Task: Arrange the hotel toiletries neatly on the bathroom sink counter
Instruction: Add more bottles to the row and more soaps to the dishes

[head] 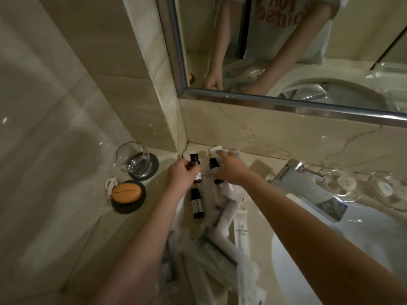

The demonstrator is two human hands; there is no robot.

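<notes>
Near the counter's back corner my left hand (181, 178) grips a small dark amber bottle (195, 165) with a pale label, held upright. Just to the right, my right hand (231, 168) is closed around a second dark bottle (213, 165), its fingers reaching over a white packet (217, 149) by the wall. A third dark bottle (197, 203) lies flat on the counter below my hands. White wrapped toiletry packets (241, 234) and clear plastic sleeves (198, 249) lie in a loose heap in front of it.
A glass (134, 159) stands on a dark coaster at the left. An orange bean-shaped object (126, 192) sits on another coaster. The chrome faucet (308, 186) and white basin (330, 260) are at the right, with two glass dishes (339, 181) behind. A mirror (286, 51) covers the wall.
</notes>
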